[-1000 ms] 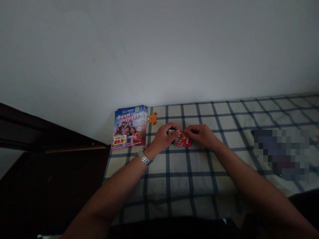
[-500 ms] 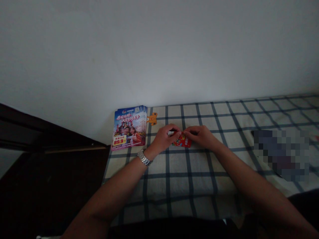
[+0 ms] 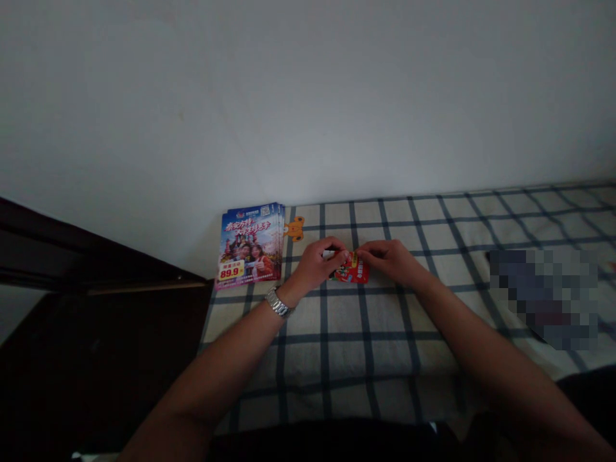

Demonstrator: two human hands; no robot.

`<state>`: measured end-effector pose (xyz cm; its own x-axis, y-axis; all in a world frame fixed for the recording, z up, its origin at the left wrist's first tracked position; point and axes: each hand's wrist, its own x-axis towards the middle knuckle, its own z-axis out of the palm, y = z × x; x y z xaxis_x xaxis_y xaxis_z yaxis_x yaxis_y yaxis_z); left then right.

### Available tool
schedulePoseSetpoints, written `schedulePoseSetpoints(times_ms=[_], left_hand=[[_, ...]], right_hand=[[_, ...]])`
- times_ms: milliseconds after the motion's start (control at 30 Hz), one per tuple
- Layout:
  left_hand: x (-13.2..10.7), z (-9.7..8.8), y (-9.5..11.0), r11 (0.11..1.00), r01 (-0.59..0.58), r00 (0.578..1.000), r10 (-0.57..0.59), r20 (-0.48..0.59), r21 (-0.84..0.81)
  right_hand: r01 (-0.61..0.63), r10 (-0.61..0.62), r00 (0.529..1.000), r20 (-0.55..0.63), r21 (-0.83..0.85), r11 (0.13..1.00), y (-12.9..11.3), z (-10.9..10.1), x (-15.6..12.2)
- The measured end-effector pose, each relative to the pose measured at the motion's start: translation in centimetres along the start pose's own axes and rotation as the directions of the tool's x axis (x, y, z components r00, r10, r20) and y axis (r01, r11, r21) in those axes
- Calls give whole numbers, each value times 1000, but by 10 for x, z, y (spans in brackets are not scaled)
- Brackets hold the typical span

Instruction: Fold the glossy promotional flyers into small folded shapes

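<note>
A small red packet [image 3: 355, 274] with a yellow patch and coloured print lies low over the checked cloth, between my two hands. My left hand [image 3: 318, 262], a metal watch [image 3: 278, 303] on its wrist, pinches the packet's upper left part between thumb and fingers. At the upper right edge, the thumb and fingertips of my right hand [image 3: 389, 262] are closed on the same packet. The fingers cover part of its top edge, so I cannot tell whether it is torn.
A stack of printed flyers [image 3: 253, 240] lies at the left end of the checked cloth [image 3: 344, 353]. Beside it is an orange bear-shaped piece [image 3: 294, 229]. To the right lies a dark, pixelated object [image 3: 534, 298]. A pale wall [image 3: 308, 102] rises behind.
My fingertips have moved slightly apart along the packet's top edge, the right ones to the right. More of the packet's front, with its yellow patch, now shows.
</note>
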<state>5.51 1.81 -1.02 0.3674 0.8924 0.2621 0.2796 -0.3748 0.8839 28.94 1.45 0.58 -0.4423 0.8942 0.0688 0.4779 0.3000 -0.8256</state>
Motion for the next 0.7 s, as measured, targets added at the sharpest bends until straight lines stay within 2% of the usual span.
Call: schedulePoseSetpoints(times_ms=[300, 700], left_hand=[[0, -4, -1, 999, 23, 999, -24, -27, -38], [0, -3, 1, 999, 17, 999, -18, -29, -43]], right_hand=[[-12, 7, 999, 45, 96, 995, 7, -8, -1], [15, -13, 1000, -25, 84, 996, 8, -5, -1]])
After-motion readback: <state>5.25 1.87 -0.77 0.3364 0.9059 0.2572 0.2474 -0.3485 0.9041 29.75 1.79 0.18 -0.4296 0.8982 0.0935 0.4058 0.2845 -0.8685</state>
